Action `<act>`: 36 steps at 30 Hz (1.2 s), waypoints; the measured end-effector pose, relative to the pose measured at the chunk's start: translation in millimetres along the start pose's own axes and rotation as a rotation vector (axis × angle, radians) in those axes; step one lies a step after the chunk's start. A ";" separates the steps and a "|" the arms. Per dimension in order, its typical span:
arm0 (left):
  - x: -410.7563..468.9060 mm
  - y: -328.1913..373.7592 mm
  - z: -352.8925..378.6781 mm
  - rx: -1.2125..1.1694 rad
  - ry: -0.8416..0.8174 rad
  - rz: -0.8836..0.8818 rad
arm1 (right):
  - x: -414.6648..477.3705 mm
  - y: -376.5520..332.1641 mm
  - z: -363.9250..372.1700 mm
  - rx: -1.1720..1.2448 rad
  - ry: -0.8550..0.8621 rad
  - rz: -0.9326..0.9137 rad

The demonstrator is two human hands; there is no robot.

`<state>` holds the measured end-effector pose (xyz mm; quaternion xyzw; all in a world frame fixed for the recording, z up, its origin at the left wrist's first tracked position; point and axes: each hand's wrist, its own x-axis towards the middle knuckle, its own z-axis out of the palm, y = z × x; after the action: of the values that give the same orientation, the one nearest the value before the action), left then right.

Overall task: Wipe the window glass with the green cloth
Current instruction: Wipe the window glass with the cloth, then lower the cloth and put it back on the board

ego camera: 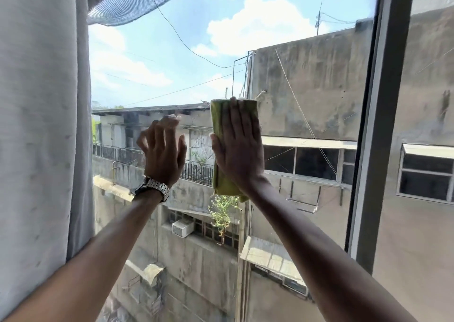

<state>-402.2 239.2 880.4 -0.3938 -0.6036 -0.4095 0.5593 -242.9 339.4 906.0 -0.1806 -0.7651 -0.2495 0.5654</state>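
The window glass [221,39] fills the middle of the head view, with sky and concrete buildings beyond it. A folded green cloth [217,122] lies flat against the pane at mid height. My right hand [239,147] presses on the cloth with fingers straight and pointing up; the cloth shows above, left of and below the palm. My left hand [163,152], with a metal wristwatch [152,189], is raised just left of the cloth, fingers spread and slightly blurred, holding nothing.
A pale grey curtain [41,125] hangs along the left side of the pane. A dark window frame post [383,125] bounds the pane on the right, with another pane beyond it. A mesh net [137,0] hangs at the top left.
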 end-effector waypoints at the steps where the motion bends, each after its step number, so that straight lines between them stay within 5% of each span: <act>1: -10.6 10.1 -4.2 -0.028 -0.011 -0.089 | -3.0 -5.5 -4.8 0.031 -0.030 -0.019; 5: -83.0 65.9 -25.6 -0.313 -0.053 -0.294 | 5.7 -0.5 -37.2 0.124 -0.158 -0.052; 9: -127.5 130.6 -42.6 -0.614 -0.266 -0.662 | 6.9 2.1 -64.7 -0.052 -0.397 -0.131; 13: -138.8 159.6 -39.5 -0.741 -0.391 -1.103 | -28.7 -2.0 -76.7 -0.082 -0.562 -0.024; 18: -224.5 156.3 -64.5 -1.176 -0.681 -1.347 | -108.6 17.5 -81.8 0.116 -0.719 0.057; 26: -477.7 151.7 -152.4 -0.935 -1.144 -1.707 | -425.1 35.7 -81.7 0.685 -1.412 0.859; 36: -832.4 199.9 -310.8 -0.212 -1.584 -1.998 | -903.8 -77.1 -190.7 0.673 -1.831 1.664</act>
<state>-52.5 5.1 72.6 0.0511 -0.7673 -0.3503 -0.5347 128.8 170.4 73.8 -0.5559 -0.5554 0.5968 -0.1621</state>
